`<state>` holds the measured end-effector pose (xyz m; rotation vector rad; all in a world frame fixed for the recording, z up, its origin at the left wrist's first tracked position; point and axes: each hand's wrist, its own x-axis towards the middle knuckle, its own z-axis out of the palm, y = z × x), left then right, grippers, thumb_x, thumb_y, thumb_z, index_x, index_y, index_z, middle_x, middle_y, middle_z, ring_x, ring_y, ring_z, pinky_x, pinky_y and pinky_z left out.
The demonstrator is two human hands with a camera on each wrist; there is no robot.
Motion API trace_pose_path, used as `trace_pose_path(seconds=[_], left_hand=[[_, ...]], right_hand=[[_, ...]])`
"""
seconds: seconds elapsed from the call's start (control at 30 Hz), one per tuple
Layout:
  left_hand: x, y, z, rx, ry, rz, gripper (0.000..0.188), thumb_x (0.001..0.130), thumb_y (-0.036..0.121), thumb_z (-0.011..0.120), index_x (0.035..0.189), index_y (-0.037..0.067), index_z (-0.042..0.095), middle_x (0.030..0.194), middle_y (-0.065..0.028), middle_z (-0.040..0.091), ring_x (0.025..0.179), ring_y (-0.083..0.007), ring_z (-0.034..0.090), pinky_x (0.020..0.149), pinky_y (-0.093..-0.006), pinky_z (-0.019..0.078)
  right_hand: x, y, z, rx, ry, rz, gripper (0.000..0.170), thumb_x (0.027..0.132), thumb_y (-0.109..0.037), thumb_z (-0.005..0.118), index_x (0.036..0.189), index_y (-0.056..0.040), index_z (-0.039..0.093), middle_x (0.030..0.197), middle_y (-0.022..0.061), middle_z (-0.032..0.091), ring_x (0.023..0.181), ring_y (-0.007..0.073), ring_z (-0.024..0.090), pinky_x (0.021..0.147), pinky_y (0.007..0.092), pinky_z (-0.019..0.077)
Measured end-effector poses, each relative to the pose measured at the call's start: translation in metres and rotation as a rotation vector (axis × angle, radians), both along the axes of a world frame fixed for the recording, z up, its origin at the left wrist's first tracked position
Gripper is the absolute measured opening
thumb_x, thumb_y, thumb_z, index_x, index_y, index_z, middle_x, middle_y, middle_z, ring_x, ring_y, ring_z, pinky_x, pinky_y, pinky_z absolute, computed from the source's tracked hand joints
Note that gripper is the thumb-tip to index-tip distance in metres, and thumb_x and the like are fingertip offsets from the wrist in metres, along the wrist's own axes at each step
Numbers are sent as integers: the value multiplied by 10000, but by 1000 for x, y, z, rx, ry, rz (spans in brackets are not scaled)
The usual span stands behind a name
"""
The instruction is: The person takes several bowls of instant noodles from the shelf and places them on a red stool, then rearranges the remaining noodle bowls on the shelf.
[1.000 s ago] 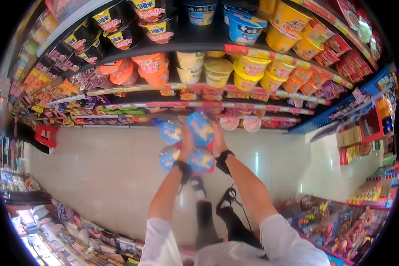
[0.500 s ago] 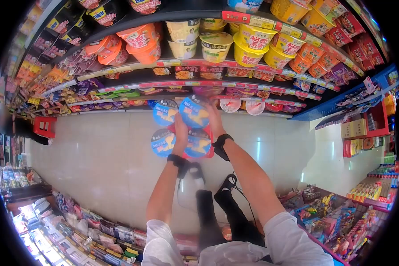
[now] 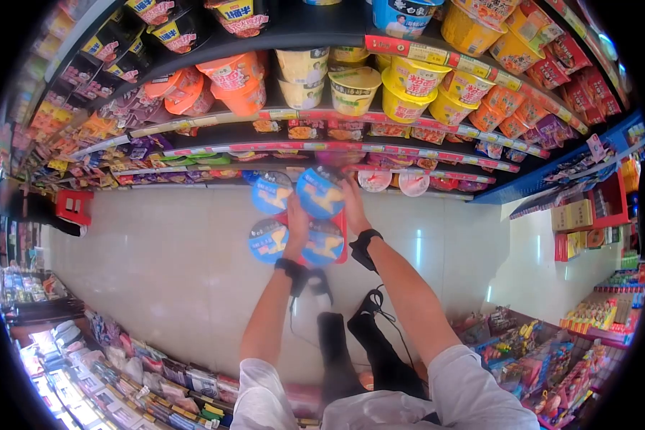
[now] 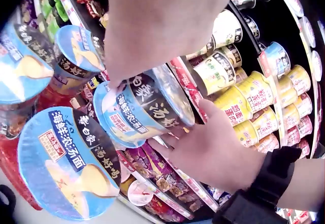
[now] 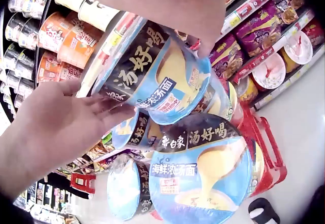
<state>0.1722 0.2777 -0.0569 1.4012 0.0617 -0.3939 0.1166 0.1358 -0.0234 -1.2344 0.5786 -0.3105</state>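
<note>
Round blue noodle tub (image 3: pixel 320 193), glossy and tapered, with a black band, pale characters and creamy ladle print. Gripped from opposite sides by left hand (image 3: pixel 298 223) and right hand (image 3: pixel 352 204), with fingers against curved wall. Held near matching tubs (image 3: pixel 268 241) at a red plastic basket (image 4: pixel 12 165), in front of dark shelves (image 3: pixel 301 32), above shiny tiled floor (image 3: pixel 158 236).

Four clustered blue noodle cups (image 3: pixel 321 192) – two hands (image 3: pixel 297 224)
</note>
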Motion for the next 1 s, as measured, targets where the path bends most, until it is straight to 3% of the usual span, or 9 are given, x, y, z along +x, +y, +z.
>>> trace_pose_path(seconds=[0.1,0.17,0.33,0.4,0.57,0.73,0.83,0.9,1.0], left_hand=[[-13,19,-18,176,-376,-6,433,1013,328,338,1330,38,395,1262,-102,476,1108,-185,482,961,-307,389],[-40,30,14,-154,-108,135,395,1015,268,349,1313,14,406,1187,-121,545,1061,-206,534,939,-317,417],[-125,129,-2,429,-411,-14,325,1004,184,367,1036,-34,606,989,-132,653,893,-188,630,817,-321,497],[-176,177,-3,428,-184,-112,299,991,165,398,1025,-58,594,972,-128,659,909,-189,645,826,-313,506],[-350,305,-60,675,85,-80,301,954,231,487,1102,-18,571,912,-129,672,793,-176,640,713,-305,522],[-470,308,-6,311,680,224,231,932,216,471,980,18,581,792,-119,651,591,-188,594,519,-289,492],[-497,300,0,359,775,6,228,912,221,502,966,13,579,781,-96,641,628,-200,601,548,-316,503],[-488,296,-3,582,401,-190,237,901,215,509,993,10,582,812,-104,648,663,-210,612,567,-327,508],[-436,292,-28,869,-232,-475,260,884,207,518,1035,5,586,860,-118,658,717,-226,628,596,-343,517]], right_hand=[[-31,4,67,223,11,-58,629,950,-441,410,1434,-60,286,1444,89,341,1327,226,317,1062,419,269],[-53,-32,-37,38,87,-2,632,949,-458,395,1452,-101,262,1445,60,356,1329,232,326,1058,459,261],[-161,-105,-59,-95,242,234,529,929,-466,470,1294,-84,501,1251,63,551,1190,206,492,1009,404,345],[-215,-131,-72,-58,264,146,436,947,-341,512,1221,-3,529,1140,97,586,1064,163,565,866,256,454],[-348,-168,-53,-53,487,-20,427,921,-408,506,1086,-24,589,896,71,658,782,145,600,677,291,472],[-477,-166,-62,146,661,-172,432,907,-476,453,1023,-77,569,853,71,654,636,143,572,498,294,409],[-534,-163,-80,321,783,-117,360,877,-414,487,1018,-90,554,852,75,655,620,156,568,485,307,396],[-566,-178,-116,464,696,-66,348,859,-388,506,1049,-99,550,862,81,659,637,168,578,501,314,403],[-537,-154,-60,268,770,-157,354,846,-355,526,1087,-98,549,896,97,667,680,189,596,541,313,418]])
